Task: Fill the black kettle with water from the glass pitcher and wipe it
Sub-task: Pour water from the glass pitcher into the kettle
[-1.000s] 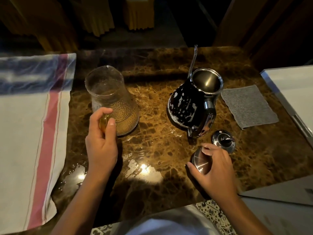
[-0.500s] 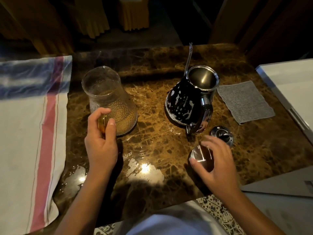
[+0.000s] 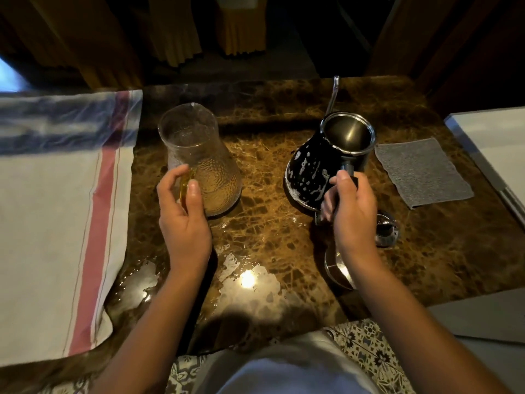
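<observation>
- Head view: the kettle (image 3: 309, 169) stands right of centre on the desk (image 3: 264, 172). It is glossy black with a wide rounded belly that narrows to a short steel collar. Its mouth is open and shows a dull metal inside. White flecks and streaks, like foam or drops, speckle the black side.
- A thin curved steel spout (image 3: 333, 93) rises from the kettle's far side.
- The right hand (image 3: 350, 214) is closed around the kettle's dark handle on the near side, thumb on top.
- The pitcher (image 3: 200, 163) stands left of centre, well apart from the kettle. It is clear glass, cone-shaped, with a narrow neck, a broad base and a dimpled lower wall. How much water it holds is hard to tell.
- The left hand (image 3: 181, 220) is curled around the pitcher's amber handle (image 3: 185, 186), fingers through the loop.
- The desk is polished brown marble with pale veins. A puddle (image 3: 250, 282) shines near its front edge.
- A round steel lid (image 3: 385, 228) with a knob lies just right of the right hand, and a second shiny round metal piece (image 3: 338, 271) lies partly under the wrist.
- A flat grey cloth (image 3: 420, 172) with a coarse weave lies right of the kettle.
- A white towel (image 3: 56, 211) with red and blue stripes covers the desk's left side.
</observation>
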`<state>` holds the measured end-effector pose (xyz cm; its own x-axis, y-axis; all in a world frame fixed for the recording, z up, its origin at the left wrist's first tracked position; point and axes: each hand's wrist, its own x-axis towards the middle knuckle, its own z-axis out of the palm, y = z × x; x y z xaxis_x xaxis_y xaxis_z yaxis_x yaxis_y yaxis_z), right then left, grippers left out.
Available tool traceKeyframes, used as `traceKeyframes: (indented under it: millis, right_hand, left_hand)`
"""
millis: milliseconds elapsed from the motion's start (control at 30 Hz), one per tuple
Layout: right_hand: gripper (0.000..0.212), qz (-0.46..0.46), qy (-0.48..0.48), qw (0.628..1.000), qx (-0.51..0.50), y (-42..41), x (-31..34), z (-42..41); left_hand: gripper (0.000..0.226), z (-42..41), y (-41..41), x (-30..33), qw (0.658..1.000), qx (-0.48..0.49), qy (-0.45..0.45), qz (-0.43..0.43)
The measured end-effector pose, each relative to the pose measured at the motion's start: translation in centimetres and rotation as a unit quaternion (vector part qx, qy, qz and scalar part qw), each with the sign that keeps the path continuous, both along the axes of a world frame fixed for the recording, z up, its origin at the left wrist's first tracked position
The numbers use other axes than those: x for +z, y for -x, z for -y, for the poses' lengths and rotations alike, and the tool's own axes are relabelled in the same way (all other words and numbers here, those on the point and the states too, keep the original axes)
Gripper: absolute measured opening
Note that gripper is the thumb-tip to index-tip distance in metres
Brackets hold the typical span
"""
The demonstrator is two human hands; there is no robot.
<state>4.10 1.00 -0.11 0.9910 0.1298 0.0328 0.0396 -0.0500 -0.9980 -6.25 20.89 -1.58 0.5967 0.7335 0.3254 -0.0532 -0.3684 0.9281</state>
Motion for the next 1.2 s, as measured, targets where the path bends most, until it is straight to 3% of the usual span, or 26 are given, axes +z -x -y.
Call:
traceKeyframes:
  millis: [233,367,600,700,1000,1100,1200]
  right_hand:
    - [0.031,-0.027,-0.024,0.999,0.038,-1.5,0.1,-0.4]
    - [0.032,-0.027,-0.017,0.998,0.062,-3.4,-0.2,0.8]
    - [0.034,-0.015,-0.003,0.994,0.108,-4.4,-0.8,1.8]
    - [0.036,-0.015,-0.013,0.991,0.13,-4.7,-0.7,2.1]
    - [0.05,0.004,0.005,0.991,0.137,-5.5,-1.4,2.5]
    - [0.05,0.003,0.008,0.992,0.128,-5.5,-1.6,2.4]
    - [0.046,0.002,0.011,0.992,0.126,-5.5,-1.6,2.3]
  left_hand:
    - [0.007,0.7,-0.5,0.1,0.996,0.071,0.042,-0.027]
    - [0.034,0.3,-0.7,0.5,0.993,0.056,0.07,-0.078]
    - [0.051,2.0,-1.4,1.8,0.966,0.117,0.225,-0.058]
    - [0.054,3.0,-1.4,2.2,0.956,0.148,0.249,-0.055]
    - [0.046,0.1,1.0,4.6,0.969,0.155,0.161,-0.108]
    - [0.039,-0.8,1.0,5.8,0.984,0.113,0.093,-0.105]
    - [0.053,-2.2,1.1,7.7,0.994,0.057,0.006,-0.091]
